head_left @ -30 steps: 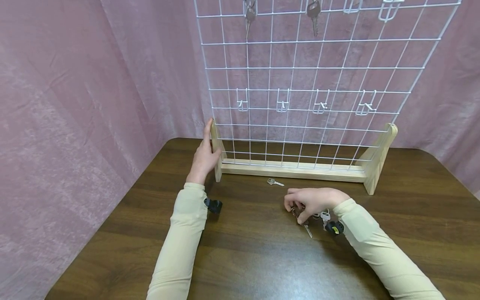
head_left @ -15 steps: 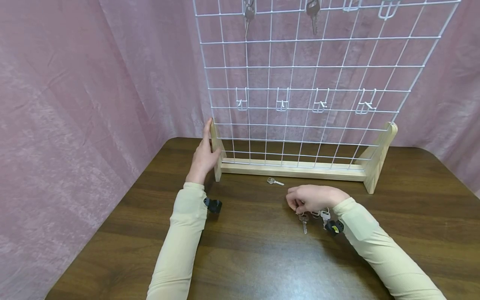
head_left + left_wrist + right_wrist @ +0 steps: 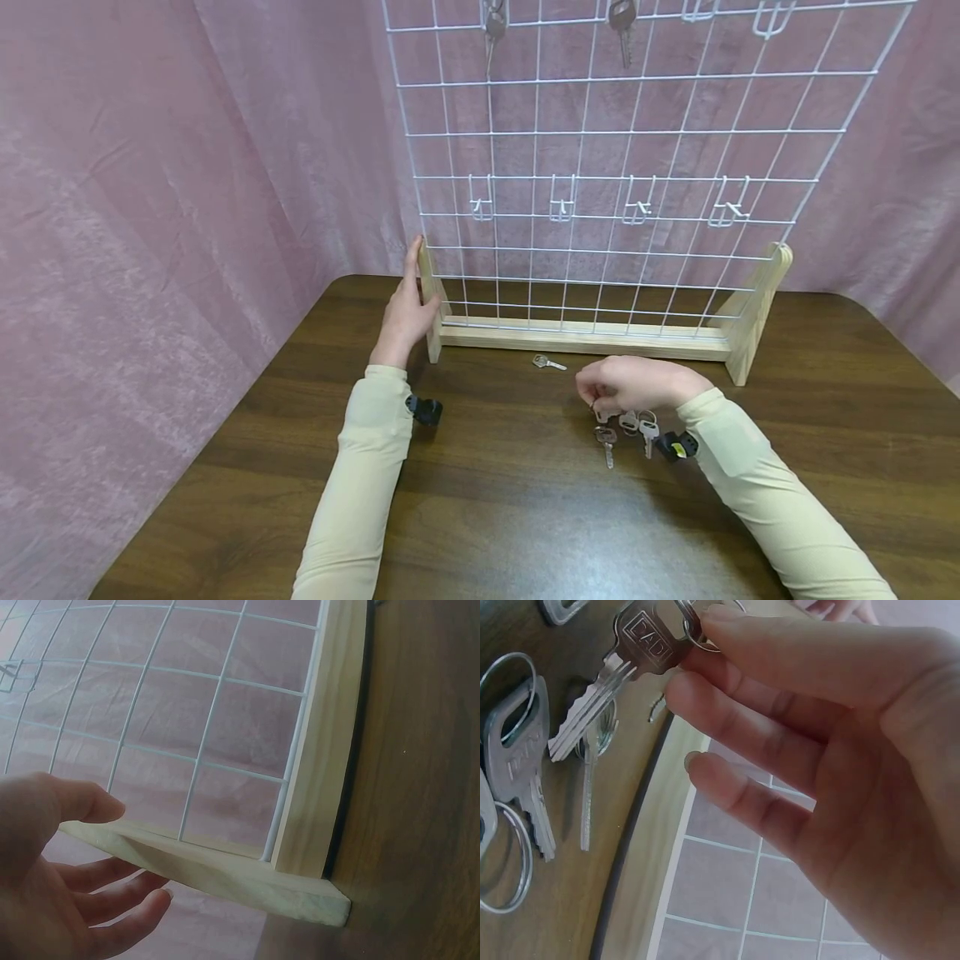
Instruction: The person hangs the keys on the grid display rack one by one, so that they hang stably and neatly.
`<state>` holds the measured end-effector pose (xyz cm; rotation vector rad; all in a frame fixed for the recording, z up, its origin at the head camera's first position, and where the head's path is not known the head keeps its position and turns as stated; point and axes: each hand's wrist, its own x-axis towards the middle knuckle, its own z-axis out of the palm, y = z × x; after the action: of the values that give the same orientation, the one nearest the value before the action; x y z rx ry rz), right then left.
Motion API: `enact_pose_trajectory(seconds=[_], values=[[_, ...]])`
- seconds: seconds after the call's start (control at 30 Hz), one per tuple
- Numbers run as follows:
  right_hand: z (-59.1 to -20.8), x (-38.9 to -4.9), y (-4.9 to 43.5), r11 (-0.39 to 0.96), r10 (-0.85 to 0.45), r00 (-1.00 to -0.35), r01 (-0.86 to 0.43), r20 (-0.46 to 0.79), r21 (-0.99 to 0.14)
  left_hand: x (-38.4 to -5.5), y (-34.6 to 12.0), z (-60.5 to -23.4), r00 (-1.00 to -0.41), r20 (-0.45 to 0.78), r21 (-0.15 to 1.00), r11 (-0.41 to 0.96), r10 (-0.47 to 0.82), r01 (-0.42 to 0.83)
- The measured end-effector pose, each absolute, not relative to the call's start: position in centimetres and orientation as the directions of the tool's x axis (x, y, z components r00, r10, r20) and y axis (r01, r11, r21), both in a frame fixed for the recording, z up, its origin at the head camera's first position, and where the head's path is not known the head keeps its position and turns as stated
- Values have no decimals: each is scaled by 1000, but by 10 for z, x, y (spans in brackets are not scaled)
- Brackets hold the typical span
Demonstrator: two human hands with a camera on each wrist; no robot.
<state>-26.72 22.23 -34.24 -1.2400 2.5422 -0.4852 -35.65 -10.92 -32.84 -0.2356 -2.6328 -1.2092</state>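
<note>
My right hand [image 3: 637,383] is low over the table, pinching the ring of a silver key [image 3: 649,637] between thumb and fingers; the key's blade hangs out to the left in the right wrist view. Just below that hand lie loose keys on rings, among them one key [image 3: 607,446] with its blade toward me and another [image 3: 648,435] near the wrist camera. Farther off, a single key [image 3: 551,363] rests near the stand's base. With thumb inside and fingers outside, my left hand [image 3: 403,323] holds the left wooden side [image 3: 225,881] of the stand.
A white wire grid [image 3: 585,133] stands upright in the wooden base [image 3: 585,336]. Hooks [image 3: 562,210] line its middle row. Two keys, one of them the right key [image 3: 624,21], hang on hooks near the top. Pink curtain [image 3: 187,208] surrounds the brown table [image 3: 480,517].
My right hand has lifted slightly away from me with the pinched key, uncovering the other keys on the table. My left hand has stayed on the stand's side.
</note>
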Motion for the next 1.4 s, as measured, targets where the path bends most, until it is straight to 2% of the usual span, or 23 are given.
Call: enact_pose_trajectory(seconds=[0.37, 0.67, 1.4], values=[[-335, -266, 224, 590, -785, -615, -705, -73, -394, -357, -110, -329, -955, 292, 716, 649, 55, 256], [-322, -263, 232, 611, -762, -648, -728, 19, -312, -357, -109, -328, -959, 276, 721, 648, 58, 246], [-292, -253, 255, 659, -681, -706, -706, 192, -259, -359, -108, -329, -962, 269, 729, 642, 48, 236]])
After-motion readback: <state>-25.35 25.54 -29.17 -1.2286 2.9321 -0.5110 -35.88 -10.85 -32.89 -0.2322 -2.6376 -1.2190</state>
